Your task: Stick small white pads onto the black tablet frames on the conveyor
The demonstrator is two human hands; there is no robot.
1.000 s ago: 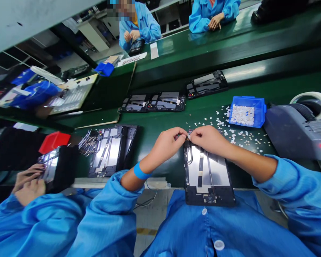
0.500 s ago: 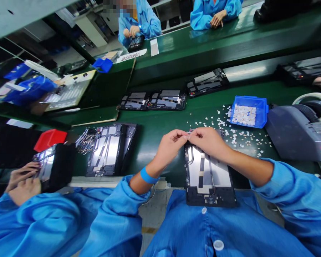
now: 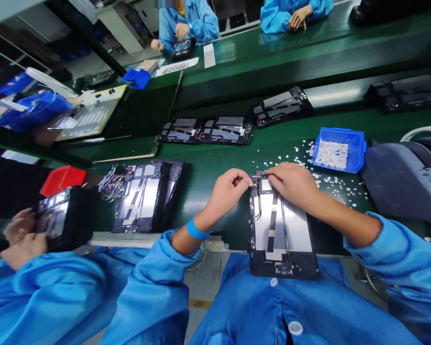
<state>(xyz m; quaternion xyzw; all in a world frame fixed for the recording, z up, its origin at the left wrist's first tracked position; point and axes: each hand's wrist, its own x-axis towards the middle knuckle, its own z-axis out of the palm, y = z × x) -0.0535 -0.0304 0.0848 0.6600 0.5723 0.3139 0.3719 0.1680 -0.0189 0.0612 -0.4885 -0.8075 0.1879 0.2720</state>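
In front of me an opened tablet (image 3: 297,227) reaches from the bench edge toward my body, its silver inside and dark ribbon cables facing up. My left hand (image 3: 230,188) is at its upper left corner, thumb and forefinger pinched on a small white piece (image 3: 251,182). Across the upper right part of the tablet lies my right hand (image 3: 294,184), its thumb and forefinger close together at the top edge. Whatever is between those right fingertips is too small or hidden to make out. Small white bits (image 3: 318,179) are scattered just beyond this hand.
A blue bin (image 3: 357,151) of white bits and a grey tape dispenser (image 3: 398,177) stand at right. Other opened tablets (image 3: 226,129) lie along the back; stacked tablets (image 3: 140,196), bundled cables (image 3: 111,182) and a red bin (image 3: 62,179) are left. A co-worker's hands (image 3: 25,239) work beside me.
My hands, together at the tablet's top edge before, have come apart. The right has shifted a little to the right, uncovering the upper left corner. The left stays pinched near it.
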